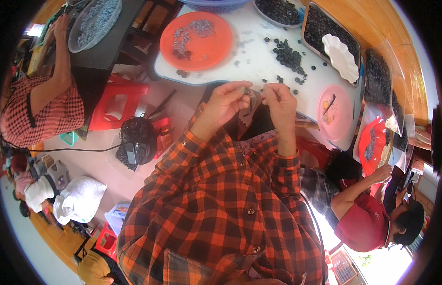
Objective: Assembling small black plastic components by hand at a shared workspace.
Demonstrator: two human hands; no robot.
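Both my hands are raised close together just in front of the white table's near edge. My left hand [229, 100] pinches a small dark round piece [247, 91] between thumb and fingertips. A short gap away, my right hand [279, 100] is closed in a pinch, and whatever its fingertips hold is too small to make out. Beyond them on the table lies a loose heap of black round pieces [290, 58]. An orange plate [216, 50] holds small grey-blue parts [198, 29] and a few dark pieces.
A black-filled tray [321, 23] with a white scalloped dish [341, 57] stands at the far right. Nearer is a pink plate [336, 126]. One co-worker [366, 221] sits at right, another [45, 104] at left. A red stool [119, 102] and black fan-like object [138, 137] stand left.
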